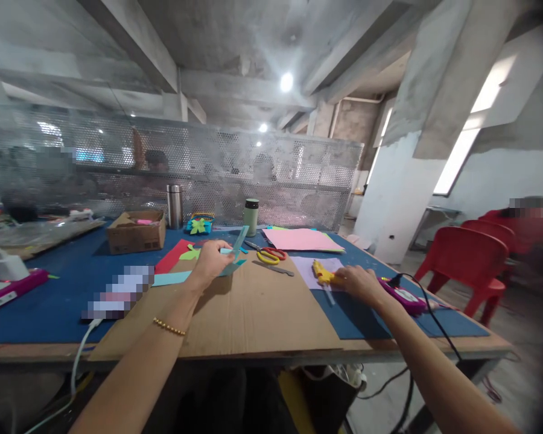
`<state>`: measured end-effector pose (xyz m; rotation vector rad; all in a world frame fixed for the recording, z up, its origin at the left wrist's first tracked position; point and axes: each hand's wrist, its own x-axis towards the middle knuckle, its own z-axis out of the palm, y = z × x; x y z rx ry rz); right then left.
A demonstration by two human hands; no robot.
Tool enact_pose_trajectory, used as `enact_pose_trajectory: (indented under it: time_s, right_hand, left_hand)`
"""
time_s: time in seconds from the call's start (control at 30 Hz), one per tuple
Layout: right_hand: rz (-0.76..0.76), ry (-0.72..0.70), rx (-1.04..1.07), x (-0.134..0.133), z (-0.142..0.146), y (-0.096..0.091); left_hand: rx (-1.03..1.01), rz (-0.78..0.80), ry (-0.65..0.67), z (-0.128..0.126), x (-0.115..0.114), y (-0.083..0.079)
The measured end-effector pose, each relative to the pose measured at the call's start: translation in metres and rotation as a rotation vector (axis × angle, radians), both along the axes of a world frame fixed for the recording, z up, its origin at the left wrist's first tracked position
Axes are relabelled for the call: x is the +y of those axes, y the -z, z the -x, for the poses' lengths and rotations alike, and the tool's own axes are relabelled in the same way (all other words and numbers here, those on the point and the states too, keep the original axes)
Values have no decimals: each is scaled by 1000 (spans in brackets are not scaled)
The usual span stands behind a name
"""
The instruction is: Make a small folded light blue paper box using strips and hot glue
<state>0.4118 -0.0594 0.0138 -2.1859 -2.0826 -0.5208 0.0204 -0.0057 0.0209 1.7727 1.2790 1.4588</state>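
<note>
My left hand [213, 264] is closed on a folded light blue paper strip [241, 242], whose ends stick up and out past the fingers. Another light blue strip [171, 278] lies by my left wrist on the brown cardboard sheet [253, 319]. At the right, my right hand [361, 283] has its fingers around the end of a yellow hot glue gun [322, 274]. The glue gun rests on lilac paper [304, 271], with a pale glue stick [329, 295] beneath it. Scissors [269, 256] with yellow and red handles and a grey blade [274, 269] lie between the hands.
Pink paper [303, 239] lies behind the scissors. A green bottle [251, 217], a steel flask [174, 206] and a cardboard box [136, 231] stand at the back. A phone [120, 293] on a cable is at left. Purple power strips [405, 296] sit on both sides.
</note>
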Motion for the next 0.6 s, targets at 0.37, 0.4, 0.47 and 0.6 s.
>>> enact_pose_trajectory:
  time_s: [0.37,0.4,0.47,0.6]
  right_hand:
    - [49,-289,123,120,153,-12]
    - [52,-282,139,127,158,-5]
    - [40,-266,177,136,162,6]
    - [-17,-259,295,141,160,9]
  left_hand:
    - [-120,-24,98,1,1,2]
    - [-153,-5,110,2,2,2]
    - [-226,43,126,3,2,1]
    - [-362,113,165,4,0,-2]
